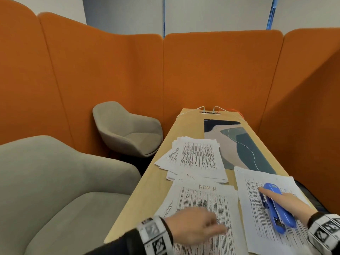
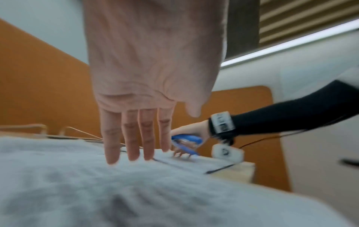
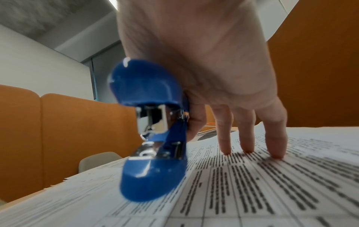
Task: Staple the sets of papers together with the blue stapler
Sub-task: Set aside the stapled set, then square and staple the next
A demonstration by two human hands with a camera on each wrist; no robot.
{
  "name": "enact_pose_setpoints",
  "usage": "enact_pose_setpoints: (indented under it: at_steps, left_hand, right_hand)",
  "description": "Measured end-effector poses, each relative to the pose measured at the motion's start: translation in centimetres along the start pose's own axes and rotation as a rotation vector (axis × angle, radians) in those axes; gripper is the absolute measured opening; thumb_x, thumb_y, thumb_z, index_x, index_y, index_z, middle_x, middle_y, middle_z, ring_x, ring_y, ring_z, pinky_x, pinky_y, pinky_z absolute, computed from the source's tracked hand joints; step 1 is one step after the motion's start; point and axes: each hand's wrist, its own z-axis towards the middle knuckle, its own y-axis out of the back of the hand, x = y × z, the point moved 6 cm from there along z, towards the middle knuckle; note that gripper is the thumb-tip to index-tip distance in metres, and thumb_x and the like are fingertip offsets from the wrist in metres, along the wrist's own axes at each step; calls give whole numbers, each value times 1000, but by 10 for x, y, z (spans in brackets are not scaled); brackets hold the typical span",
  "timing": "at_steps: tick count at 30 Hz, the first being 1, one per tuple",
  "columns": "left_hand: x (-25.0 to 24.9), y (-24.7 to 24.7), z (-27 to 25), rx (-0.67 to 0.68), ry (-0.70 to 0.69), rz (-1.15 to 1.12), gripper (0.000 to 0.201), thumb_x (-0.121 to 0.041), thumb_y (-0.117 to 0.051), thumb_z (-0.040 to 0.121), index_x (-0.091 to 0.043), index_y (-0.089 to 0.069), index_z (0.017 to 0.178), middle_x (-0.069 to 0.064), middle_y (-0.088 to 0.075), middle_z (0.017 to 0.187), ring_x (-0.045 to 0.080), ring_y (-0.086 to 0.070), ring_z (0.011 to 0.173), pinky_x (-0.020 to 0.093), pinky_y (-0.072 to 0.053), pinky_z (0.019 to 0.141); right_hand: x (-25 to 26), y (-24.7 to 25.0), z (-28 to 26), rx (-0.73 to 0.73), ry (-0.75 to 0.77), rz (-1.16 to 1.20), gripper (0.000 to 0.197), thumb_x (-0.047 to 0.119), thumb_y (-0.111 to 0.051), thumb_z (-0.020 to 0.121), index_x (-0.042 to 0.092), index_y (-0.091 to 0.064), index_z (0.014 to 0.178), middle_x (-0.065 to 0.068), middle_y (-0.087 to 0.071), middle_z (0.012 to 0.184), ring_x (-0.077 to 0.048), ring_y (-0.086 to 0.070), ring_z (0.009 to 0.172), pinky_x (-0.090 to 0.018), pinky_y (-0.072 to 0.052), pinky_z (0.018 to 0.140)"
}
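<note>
Ahead of the left hand's fingers (image 2: 132,138), flat printed paper sheets (image 1: 200,157) are covering the light wooden table (image 1: 152,183), leaving open air above. To their right, the right hand (image 1: 288,203) gripping the glossy blue plastic stapler (image 1: 277,208) is blocking passage. Beyond, tall orange fabric partition panels (image 1: 220,74) are walling the far side.

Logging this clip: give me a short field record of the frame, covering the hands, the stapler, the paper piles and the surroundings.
right hand: grips the blue stapler; three fingertips touch the right paper set
left hand: open, fingers straight, over the ADMIN paper set
stapler: not yet around any paper edge
far pile: loose, fanned sheets
table: wood, patterned mat at back
surroundings: orange partition, grey chairs
</note>
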Motion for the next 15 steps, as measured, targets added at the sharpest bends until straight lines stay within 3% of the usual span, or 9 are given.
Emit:
enact_pose_setpoints:
  at_steps: [3,4,6,8,10,12,13,14,15]
  left_hand:
    - [60,14,19,-9,174,240,67,-54,-39,96,-15,-25,149,9,-25,156,28,-25,143,47,-26,116]
    - [71,11,22,31,204,304,71,-53,-40,96,-15,-17,152,9,-17,159,28,-18,146,47,-22,118]
    - [84,6,22,68,228,315,74,-55,-39,96,-16,-14,153,9,-16,159,28,-20,145,46,-25,117]
    - [98,4,21,99,251,306,70,-54,-40,95,-15,-22,150,10,-25,154,29,-29,139,46,-32,112]
    - [103,8,14,104,306,345,57,-50,-43,95,-13,-42,138,12,-44,139,30,-45,124,44,-43,101]
    - [100,21,10,10,313,362,40,-44,-47,95,-9,-59,110,11,-60,113,28,-57,101,38,-49,85]
    - [101,26,9,-40,318,348,35,-42,-49,94,-9,-60,98,10,-61,104,27,-57,93,35,-48,80]
    - [103,30,8,-86,319,317,32,-42,-52,92,-10,-59,98,9,-59,102,27,-56,93,34,-47,80]
    - [105,31,8,-113,329,280,38,-45,-56,90,-11,-57,107,8,-56,109,26,-55,100,36,-47,84]
  right_hand:
    - [15,1,-6,-39,37,24,54,53,-59,84,-1,-61,76,-18,-67,71,-34,-63,73,-37,-47,71]
    - [21,0,-6,-50,65,30,57,56,-59,83,-1,-62,78,-20,-68,73,-35,-64,74,-39,-50,75]
    - [36,-10,-8,-12,99,39,62,62,-58,80,1,-64,89,-21,-70,82,-35,-66,80,-42,-54,80]
    - [53,-26,-17,80,111,22,63,65,-57,80,4,-63,95,-18,-71,90,-30,-65,77,-33,-53,69]
    - [70,-46,-29,181,128,-31,62,66,-56,80,6,-63,94,-14,-72,90,-26,-64,72,-27,-50,61]
    - [85,-68,-42,284,151,-100,55,64,-56,82,9,-59,88,-11,-69,84,-23,-63,69,-27,-50,60]
    - [93,-81,-46,323,169,-145,52,61,-57,83,10,-58,89,-10,-67,83,-22,-62,69,-27,-50,60]
    - [100,-93,-49,351,193,-204,49,59,-58,84,10,-57,92,-9,-66,85,-21,-61,70,-26,-49,61]
    - [107,-107,-51,372,229,-279,48,56,-58,85,10,-57,96,-8,-65,88,-20,-60,72,-25,-48,62]
